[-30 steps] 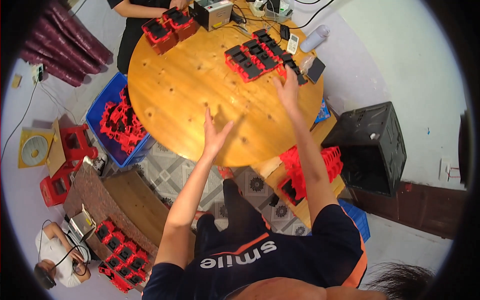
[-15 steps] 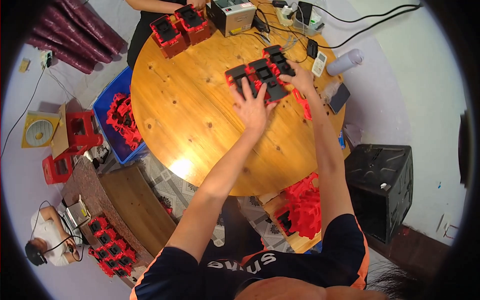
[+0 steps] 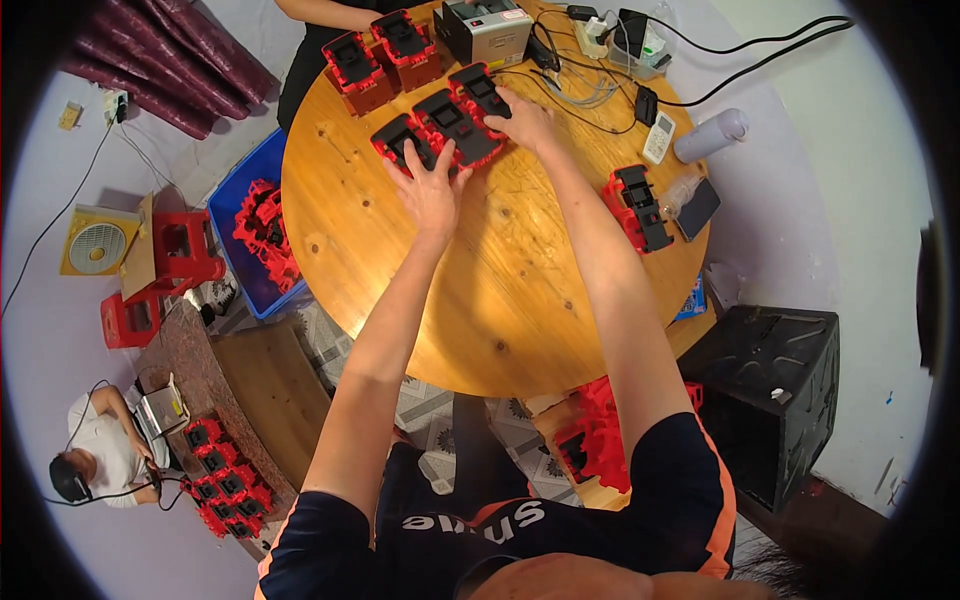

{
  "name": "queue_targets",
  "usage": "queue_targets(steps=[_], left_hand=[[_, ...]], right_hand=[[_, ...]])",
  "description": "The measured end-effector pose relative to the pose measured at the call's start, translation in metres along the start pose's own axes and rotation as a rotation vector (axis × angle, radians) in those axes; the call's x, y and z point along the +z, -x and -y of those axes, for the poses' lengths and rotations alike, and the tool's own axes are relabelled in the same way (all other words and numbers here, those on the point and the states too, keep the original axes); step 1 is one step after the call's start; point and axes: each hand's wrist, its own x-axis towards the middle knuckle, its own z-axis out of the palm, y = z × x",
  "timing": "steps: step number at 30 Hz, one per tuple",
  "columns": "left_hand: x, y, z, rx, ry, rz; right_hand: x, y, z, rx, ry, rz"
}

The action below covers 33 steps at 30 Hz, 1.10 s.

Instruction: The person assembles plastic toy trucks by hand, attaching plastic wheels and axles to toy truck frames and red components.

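A row of three red-and-black plastic housings (image 3: 460, 130) lies on the round wooden table, with black tops and red sides. My left hand (image 3: 432, 190) grips the near side of the row, its fingers spread over the left and middle pieces. At the right end, my right hand (image 3: 522, 120) is closed around the edge of the farthest piece. Its fingertips are partly hidden against that piece. A separate red-and-black housing (image 3: 640, 210) rests near the table's right edge, to the right of my right forearm.
Two similar housings on reddish-brown boxes (image 3: 368, 95) stand by another person's arm (image 3: 330, 12). Beyond are a silver machine (image 3: 490, 35), cables, a remote (image 3: 658, 137) and a cylinder (image 3: 710, 135). A blue bin (image 3: 232, 190) holds red parts; a black crate (image 3: 770, 340) stands right.
Both hands have shifted the row of three housings left across the table, closer to the two boxed ones. The housing at the right edge, earlier mostly behind my right forearm, is now in view.
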Motion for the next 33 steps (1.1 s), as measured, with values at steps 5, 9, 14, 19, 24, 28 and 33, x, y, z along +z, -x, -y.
queue_targets(steps=[5,9,14,19,24,28,33], left_hand=[[0.005,-0.016,0.022,0.049,-0.047,0.039],[-0.03,-0.007,0.015,-0.013,-0.112,0.15],[-0.048,0.09,-0.015,0.022,0.35,0.142],[-0.066,0.19,-0.011,-0.365,0.92,0.398],[-0.09,0.131,0.039,-0.787,1.335,0.012],[-0.077,0.041,0.108,-0.837,1.324,0.053],[-0.047,-0.005,0.115,-0.858,1.313,0.359]], right_hand=[[-0.029,0.073,-0.022,-0.105,-0.036,-0.492],[-0.062,0.189,-0.074,0.278,0.396,-0.639],[-0.025,0.236,-0.175,0.124,-0.056,-0.472],[0.029,0.304,0.011,-0.057,-0.023,-0.114],[0.057,0.285,0.116,-0.208,-0.549,-0.02],[0.049,0.319,0.109,-0.155,-0.455,-0.145],[0.064,0.438,0.065,0.061,-0.595,0.01]])
